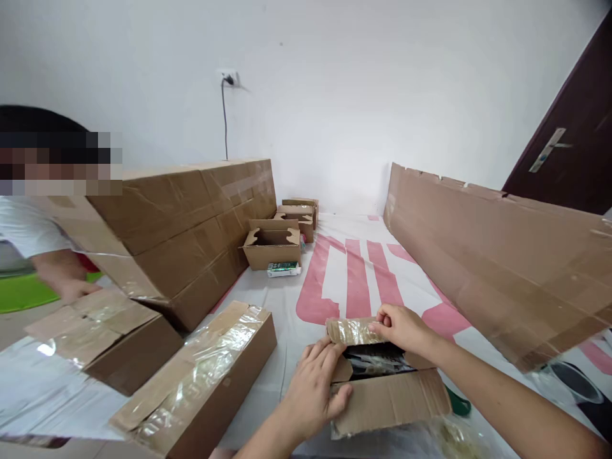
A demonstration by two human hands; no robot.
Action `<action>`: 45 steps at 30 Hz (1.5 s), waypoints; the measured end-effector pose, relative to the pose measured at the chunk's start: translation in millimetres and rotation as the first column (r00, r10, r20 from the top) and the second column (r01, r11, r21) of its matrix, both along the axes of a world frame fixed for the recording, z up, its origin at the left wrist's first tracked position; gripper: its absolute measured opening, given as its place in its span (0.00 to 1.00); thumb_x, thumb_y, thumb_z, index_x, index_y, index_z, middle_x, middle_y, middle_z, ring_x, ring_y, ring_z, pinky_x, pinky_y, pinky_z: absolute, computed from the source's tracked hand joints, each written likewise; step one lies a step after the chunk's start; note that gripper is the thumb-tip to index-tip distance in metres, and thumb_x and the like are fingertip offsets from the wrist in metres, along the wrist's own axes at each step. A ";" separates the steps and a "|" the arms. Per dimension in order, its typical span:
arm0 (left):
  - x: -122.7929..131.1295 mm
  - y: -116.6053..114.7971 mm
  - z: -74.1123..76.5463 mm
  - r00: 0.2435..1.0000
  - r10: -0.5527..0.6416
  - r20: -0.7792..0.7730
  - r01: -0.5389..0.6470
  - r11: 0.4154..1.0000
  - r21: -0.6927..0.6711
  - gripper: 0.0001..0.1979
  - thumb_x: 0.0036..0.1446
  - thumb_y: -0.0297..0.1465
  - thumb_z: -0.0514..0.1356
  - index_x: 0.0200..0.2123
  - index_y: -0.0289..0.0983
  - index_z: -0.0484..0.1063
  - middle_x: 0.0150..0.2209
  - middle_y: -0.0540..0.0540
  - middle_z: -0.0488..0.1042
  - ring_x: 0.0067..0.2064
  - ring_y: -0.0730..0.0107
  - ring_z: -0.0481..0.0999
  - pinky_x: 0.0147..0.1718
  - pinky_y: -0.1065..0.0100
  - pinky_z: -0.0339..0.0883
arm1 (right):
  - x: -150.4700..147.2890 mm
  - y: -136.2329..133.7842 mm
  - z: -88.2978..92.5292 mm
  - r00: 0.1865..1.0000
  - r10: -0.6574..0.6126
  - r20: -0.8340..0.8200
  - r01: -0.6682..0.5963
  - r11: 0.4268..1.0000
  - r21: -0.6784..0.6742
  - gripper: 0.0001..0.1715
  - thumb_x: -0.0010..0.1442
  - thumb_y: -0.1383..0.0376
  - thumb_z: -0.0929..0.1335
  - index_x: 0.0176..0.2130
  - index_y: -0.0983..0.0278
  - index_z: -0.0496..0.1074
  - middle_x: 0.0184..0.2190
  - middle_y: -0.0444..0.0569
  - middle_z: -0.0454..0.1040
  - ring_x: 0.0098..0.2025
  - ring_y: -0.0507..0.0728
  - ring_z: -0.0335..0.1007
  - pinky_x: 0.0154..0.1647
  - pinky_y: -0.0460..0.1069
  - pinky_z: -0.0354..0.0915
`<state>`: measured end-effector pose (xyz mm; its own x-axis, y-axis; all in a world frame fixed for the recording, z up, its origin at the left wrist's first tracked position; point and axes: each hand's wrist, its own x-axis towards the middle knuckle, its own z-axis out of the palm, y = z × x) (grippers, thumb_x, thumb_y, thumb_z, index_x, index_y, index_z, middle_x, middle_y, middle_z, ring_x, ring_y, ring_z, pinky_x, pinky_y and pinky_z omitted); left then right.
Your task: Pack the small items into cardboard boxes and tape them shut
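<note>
A small cardboard box (pixel 389 398) is in front of me with its top partly open. Dark and shiny, plastic-looking contents (pixel 377 358) show inside, though I cannot make out what they are. My left hand (pixel 313 379) grips the box's left side, fingers over the side flap and thumb against the near flap. At the far side, my right hand (pixel 399 328) is closed in a pinch on the edge of the raised, taped flap (pixel 351 330).
Two taped cardboard boxes (pixel 248 344) (pixel 138 344) lie to the left. Open boxes (pixel 275 248) and a small green-and-white carton (pixel 283 269) stand farther back. Large cardboard panels (pixel 497 255) flank the covered table (pixel 282 306). Another person's hand (pixel 79 288) touches the leftmost box.
</note>
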<state>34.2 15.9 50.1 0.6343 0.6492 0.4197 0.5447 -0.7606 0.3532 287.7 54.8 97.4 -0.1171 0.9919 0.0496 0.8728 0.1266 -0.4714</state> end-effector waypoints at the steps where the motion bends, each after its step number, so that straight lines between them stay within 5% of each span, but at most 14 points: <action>1: 0.4 -0.5 -0.3 1.000 0.007 -0.005 -0.007 1.000 -0.001 0.24 0.61 0.39 0.55 0.58 0.35 0.61 0.53 0.37 0.72 0.58 0.50 0.67 0.52 0.52 0.65 | -4.7 -0.9 0.0 1.000 0.008 0.012 -0.008 1.000 0.018 0.08 0.57 0.62 0.69 0.28 0.61 0.67 0.26 0.44 0.72 0.30 0.54 0.67 0.31 0.47 0.58; 6: 4.0 -0.2 -1.6 0.997 0.067 -0.042 -0.068 0.997 -0.025 0.31 0.60 0.43 0.55 0.63 0.34 0.57 0.51 0.38 0.75 0.56 0.46 0.67 0.51 0.48 0.64 | -12.4 -20.0 -8.5 0.988 0.149 0.050 -0.155 0.977 0.147 0.08 0.61 0.69 0.63 0.30 0.62 0.66 0.31 0.47 0.72 0.37 0.56 0.66 0.39 0.50 0.60; 12: 10.3 2.8 -1.4 0.994 0.080 -0.079 -0.085 0.994 -0.065 0.32 0.60 0.40 0.56 0.65 0.36 0.56 0.51 0.39 0.75 0.56 0.47 0.67 0.53 0.47 0.63 | 4.6 -38.1 -16.2 0.860 0.502 0.087 -0.489 0.767 0.414 0.13 0.67 0.69 0.58 0.32 0.63 0.67 0.31 0.49 0.70 0.34 0.55 0.63 0.35 0.49 0.61; 21: 13.8 0.0 4.9 0.986 0.096 -0.137 -0.111 0.988 -0.104 0.31 0.59 0.38 0.57 0.63 0.30 0.58 0.50 0.36 0.75 0.56 0.44 0.66 0.53 0.46 0.62 | 5.2 -49.6 -6.9 0.751 0.657 0.067 -0.592 0.624 0.509 0.12 0.68 0.68 0.60 0.32 0.63 0.67 0.31 0.48 0.71 0.34 0.54 0.63 0.36 0.49 0.62; 28: 18.0 1.8 5.0 0.990 0.090 -0.108 -0.099 0.991 -0.088 0.30 0.56 0.36 0.59 0.61 0.33 0.60 0.50 0.39 0.75 0.54 0.47 0.67 0.52 0.49 0.63 | 3.5 -65.2 -3.8 0.751 0.656 0.067 -0.584 0.614 0.531 0.13 0.68 0.67 0.60 0.32 0.63 0.67 0.30 0.48 0.72 0.33 0.53 0.64 0.34 0.49 0.62; 32: 15.4 7.6 6.3 0.980 0.155 -0.120 -0.165 0.983 -0.075 0.29 0.58 0.37 0.57 0.61 0.33 0.60 0.50 0.37 0.75 0.54 0.47 0.67 0.50 0.49 0.64 | -1.6 -85.0 11.2 0.631 0.774 0.052 -0.691 0.531 0.490 0.13 0.68 0.65 0.59 0.32 0.62 0.67 0.27 0.47 0.71 0.30 0.53 0.64 0.33 0.48 0.62; 33: 14.0 8.9 6.3 0.977 0.175 -0.123 -0.184 0.980 -0.072 0.29 0.60 0.38 0.56 0.62 0.32 0.60 0.49 0.37 0.75 0.54 0.47 0.67 0.50 0.49 0.64 | 3.3 -90.1 15.6 0.622 0.782 0.032 -0.705 0.541 0.459 0.13 0.68 0.65 0.60 0.32 0.62 0.67 0.27 0.47 0.71 0.30 0.53 0.65 0.33 0.48 0.62; 35: 11.2 10.6 5.4 0.973 0.194 -0.125 -0.202 0.977 -0.061 0.29 0.62 0.39 0.54 0.63 0.32 0.58 0.49 0.37 0.76 0.54 0.47 0.67 0.50 0.49 0.63 | 23.8 -99.0 20.7 0.708 0.703 -0.068 -0.624 0.667 0.408 0.12 0.68 0.64 0.61 0.32 0.62 0.68 0.28 0.47 0.71 0.31 0.53 0.66 0.34 0.48 0.63; 37: 9.7 10.7 3.6 0.972 0.197 -0.124 -0.204 0.978 -0.048 0.29 0.63 0.39 0.53 0.64 0.33 0.56 0.49 0.39 0.76 0.54 0.47 0.67 0.51 0.49 0.62 | 54.8 -107.8 14.6 0.850 0.464 -0.250 -0.369 0.862 0.348 0.13 0.66 0.60 0.63 0.30 0.61 0.69 0.27 0.46 0.70 0.31 0.53 0.67 0.33 0.47 0.64; 39: 10.6 10.1 2.2 0.972 0.200 -0.126 -0.207 0.978 -0.039 0.29 0.63 0.38 0.53 0.64 0.34 0.56 0.50 0.40 0.76 0.54 0.47 0.66 0.51 0.49 0.62 | 86.2 -119.4 -8.6 0.908 0.125 -0.399 -0.030 0.971 0.237 0.15 0.63 0.56 0.65 0.29 0.61 0.69 0.26 0.45 0.70 0.29 0.53 0.67 0.31 0.46 0.65; 41: 14.0 9.3 2.4 0.970 0.202 -0.134 -0.209 0.977 -0.041 0.29 0.63 0.38 0.54 0.64 0.34 0.56 0.51 0.39 0.75 0.54 0.48 0.66 0.51 0.50 0.62 | 107.8 -135.0 -48.1 0.888 -0.148 -0.436 0.181 0.983 0.035 0.17 0.61 0.52 0.65 0.29 0.61 0.69 0.23 0.43 0.68 0.25 0.53 0.65 0.26 0.45 0.64; 43: 19.5 9.1 4.7 0.970 0.196 -0.144 -0.206 0.977 -0.058 0.29 0.62 0.38 0.54 0.64 0.33 0.56 0.52 0.38 0.75 0.54 0.47 0.66 0.50 0.49 0.62 | 116.2 -152.8 -95.0 0.890 -0.231 -0.392 0.205 0.973 -0.107 0.15 0.56 0.53 0.67 0.28 0.61 0.70 0.21 0.43 0.69 0.24 0.54 0.67 0.25 0.45 0.65; 45: 25.4 9.3 7.9 0.972 0.182 -0.148 -0.195 0.977 -0.082 0.30 0.62 0.38 0.55 0.64 0.33 0.56 0.52 0.38 0.75 0.54 0.47 0.66 0.51 0.49 0.62 | 114.8 -169.2 -135.7 0.936 -0.243 -0.254 0.223 0.969 -0.104 0.11 0.54 0.56 0.67 0.27 0.60 0.71 0.21 0.43 0.71 0.25 0.56 0.71 0.28 0.47 0.68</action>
<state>59.5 25.1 58.0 0.5445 0.7953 0.2664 0.7238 -0.6061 0.3298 402.5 -114.4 -38.2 0.1252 0.9918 -0.0256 0.7172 -0.1083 -0.6884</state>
